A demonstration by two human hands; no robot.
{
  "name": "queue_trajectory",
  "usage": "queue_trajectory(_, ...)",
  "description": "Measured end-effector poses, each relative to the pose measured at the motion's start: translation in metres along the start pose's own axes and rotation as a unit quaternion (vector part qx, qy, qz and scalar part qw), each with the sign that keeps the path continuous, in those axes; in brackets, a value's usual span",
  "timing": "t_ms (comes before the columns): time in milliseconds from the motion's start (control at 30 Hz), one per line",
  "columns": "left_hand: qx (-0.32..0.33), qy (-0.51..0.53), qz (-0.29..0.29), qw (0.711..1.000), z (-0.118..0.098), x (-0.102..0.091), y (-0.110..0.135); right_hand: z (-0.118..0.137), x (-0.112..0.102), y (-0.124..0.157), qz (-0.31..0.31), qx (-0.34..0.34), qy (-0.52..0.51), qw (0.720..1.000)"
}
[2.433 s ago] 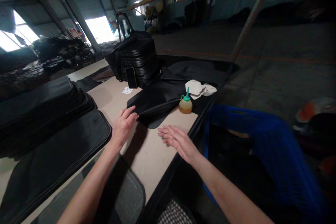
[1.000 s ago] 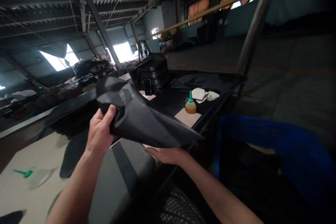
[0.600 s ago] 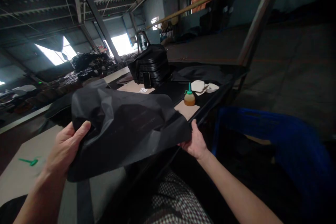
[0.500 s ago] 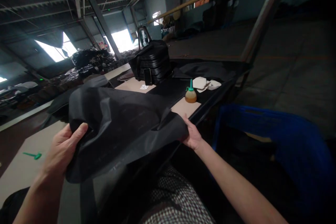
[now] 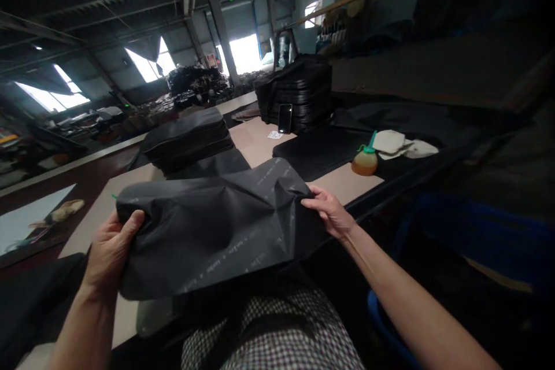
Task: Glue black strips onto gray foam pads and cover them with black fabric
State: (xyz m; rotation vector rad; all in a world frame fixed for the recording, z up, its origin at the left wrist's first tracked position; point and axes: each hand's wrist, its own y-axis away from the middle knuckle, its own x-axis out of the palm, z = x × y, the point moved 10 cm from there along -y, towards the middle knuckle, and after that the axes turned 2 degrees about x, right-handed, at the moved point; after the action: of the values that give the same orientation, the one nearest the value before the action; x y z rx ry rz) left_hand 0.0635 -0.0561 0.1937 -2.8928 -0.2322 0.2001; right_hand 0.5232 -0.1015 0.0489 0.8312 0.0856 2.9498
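Observation:
A large black fabric sheet (image 5: 212, 231) with faint printed lettering is stretched between my two hands above the table edge and my checked clothing. My left hand (image 5: 110, 251) grips its left edge, thumb on top. My right hand (image 5: 327, 213) pinches its right edge, where the fabric bunches into folds.
On the tan table (image 5: 255, 147) stand a stack of black pieces (image 5: 186, 139), a taller black pile (image 5: 297, 92) with a phone (image 5: 284, 118) leaning on it, an oil bottle with a green spout (image 5: 365, 160) and white rags (image 5: 396, 143). A blue crate (image 5: 477, 237) sits at my right.
The black sheet was lifted off the table and spread out between both hands. My view has swung left, so the bottle and blue crate now lie further right.

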Motion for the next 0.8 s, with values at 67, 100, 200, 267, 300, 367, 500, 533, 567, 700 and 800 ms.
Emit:
queue_trajectory(67,0.007,-0.016,-0.023,1.000,0.015,-0.012,0.000,0.012,0.005,0.004,-0.012,-0.040,0.002,0.999)
queue_trajectory(100,0.010,-0.028,-0.028,0.999,0.024,-0.017,0.001,0.017,0.007,0.006,-0.015,-0.060,0.000,0.998)
queue_trajectory(200,0.017,-0.066,-0.032,0.997,0.052,-0.028,0.006,0.027,0.019,0.007,0.001,-0.112,0.024,0.993)
queue_trajectory(267,0.013,-0.077,-0.030,0.996,0.069,-0.034,0.013,0.025,0.024,0.004,0.012,-0.128,0.074,0.989)
queue_trajectory(300,0.010,-0.077,-0.030,0.997,0.076,-0.036,0.018,0.023,0.024,0.002,0.009,-0.128,0.108,0.986)
queue_trajectory(367,0.004,-0.074,-0.028,0.997,0.085,-0.040,0.025,0.014,0.022,-0.005,0.000,-0.114,0.172,0.978)
queue_trajectory(500,0.010,-0.078,-0.038,0.996,0.092,-0.052,0.038,-0.008,0.029,-0.018,0.006,-0.060,0.210,0.976)
queue_trajectory(533,0.019,-0.088,-0.044,0.995,0.091,-0.057,0.040,-0.010,0.032,-0.022,0.003,-0.063,0.216,0.974)
queue_trajectory(567,0.029,-0.107,-0.048,0.993,0.090,-0.061,0.042,-0.011,0.035,-0.025,-0.006,-0.074,0.223,0.972)
queue_trajectory(700,0.061,-0.213,-0.037,0.975,0.088,-0.076,0.051,-0.020,0.047,-0.041,-0.002,-0.093,0.249,0.964)
queue_trajectory(800,0.051,-0.224,-0.044,0.972,0.091,-0.089,0.057,-0.031,0.056,-0.052,0.039,-0.073,0.263,0.961)
